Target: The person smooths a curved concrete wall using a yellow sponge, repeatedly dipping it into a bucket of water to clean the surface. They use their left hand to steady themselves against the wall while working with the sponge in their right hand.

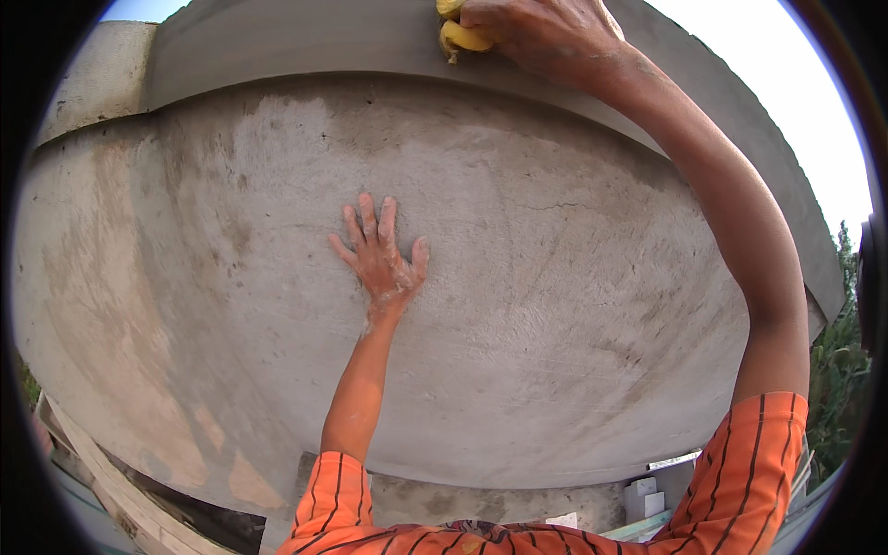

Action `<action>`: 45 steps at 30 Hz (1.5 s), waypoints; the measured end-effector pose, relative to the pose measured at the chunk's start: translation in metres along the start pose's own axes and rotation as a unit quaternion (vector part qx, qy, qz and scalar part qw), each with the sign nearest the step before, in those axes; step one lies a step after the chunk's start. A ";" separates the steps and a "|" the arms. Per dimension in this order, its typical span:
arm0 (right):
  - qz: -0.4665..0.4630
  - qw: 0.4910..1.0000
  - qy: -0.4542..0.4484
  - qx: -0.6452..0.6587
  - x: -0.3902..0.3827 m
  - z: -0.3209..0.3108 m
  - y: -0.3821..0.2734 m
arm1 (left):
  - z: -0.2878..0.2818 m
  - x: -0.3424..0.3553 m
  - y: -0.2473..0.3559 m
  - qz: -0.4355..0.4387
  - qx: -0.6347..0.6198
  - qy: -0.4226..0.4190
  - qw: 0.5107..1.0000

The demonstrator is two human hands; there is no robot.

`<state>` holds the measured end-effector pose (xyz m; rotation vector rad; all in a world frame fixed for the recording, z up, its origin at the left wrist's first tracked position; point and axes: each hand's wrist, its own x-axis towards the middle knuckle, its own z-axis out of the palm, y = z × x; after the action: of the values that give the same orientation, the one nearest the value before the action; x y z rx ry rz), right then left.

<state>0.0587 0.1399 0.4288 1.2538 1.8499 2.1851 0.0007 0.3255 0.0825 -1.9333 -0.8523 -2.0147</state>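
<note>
Yellow sponge (464, 37) at top of view, over smooth gray upper band (305, 42). Right hand (555, 35) clamped on sponge, reaching high. Left hand (382, 264) holding nothing, fingers spread apart, palm against rough gray wall (555, 277) below band. Orange, dark-striped sleeves (749, 462). Wooden planks (116, 483) lower left; green foliage (837, 379) far right; pale sky (777, 55) upper right.

My remote feed showed an outdoor bldg site, by the look of it: rough cement wall (555, 324) w/ patchy finish, smoother grey band (296, 46) up top, wooden planks (116, 490) lower L, open sky (786, 65) & greenery (837, 370) at R.
</note>
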 end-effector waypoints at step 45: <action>0.266 0.942 -0.139 0.149 -0.040 -0.029 0.061 | -0.003 -0.001 0.001 -0.053 0.004 -0.014 0.998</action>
<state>0.0974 0.0789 0.4584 2.2156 1.9377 1.8070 -0.0010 0.3227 0.0819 -1.9547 -0.9890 -2.0439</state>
